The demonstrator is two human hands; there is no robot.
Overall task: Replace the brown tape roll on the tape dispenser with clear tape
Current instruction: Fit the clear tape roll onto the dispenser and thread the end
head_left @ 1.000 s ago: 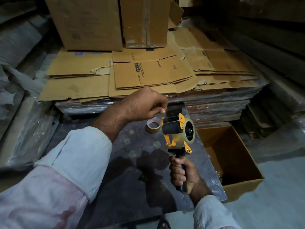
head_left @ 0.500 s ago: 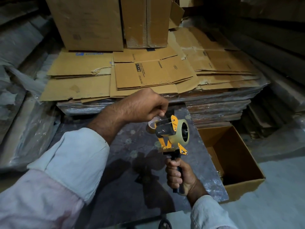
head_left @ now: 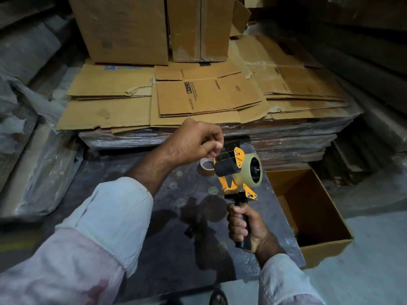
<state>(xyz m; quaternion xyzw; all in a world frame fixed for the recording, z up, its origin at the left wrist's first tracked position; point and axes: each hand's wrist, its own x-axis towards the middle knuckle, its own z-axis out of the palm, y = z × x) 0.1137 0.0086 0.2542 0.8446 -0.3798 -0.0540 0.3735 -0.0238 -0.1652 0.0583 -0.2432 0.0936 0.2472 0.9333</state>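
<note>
My right hand (head_left: 244, 226) grips the black handle of the yellow tape dispenser (head_left: 239, 172) and holds it upright above the dark table (head_left: 136, 216). A clear tape roll (head_left: 253, 170) sits on the dispenser's hub. My left hand (head_left: 196, 143) pinches the free end of the clear tape just above the black roller, and the strip runs from my fingers toward the dispenser's front. A brown tape roll (head_left: 206, 167) lies on the table behind the dispenser, partly hidden by it.
An open, empty cardboard box (head_left: 308, 216) stands on the floor at the table's right edge. Flattened cartons (head_left: 198, 100) are stacked beyond the table, with upright boxes (head_left: 123, 29) on top. Plastic-wrapped bundles (head_left: 26, 150) lie at the left.
The dispenser dipped left and toward me, then came back up to the right. My left hand stayed pinched on the tape end above the roller and rose slightly.
</note>
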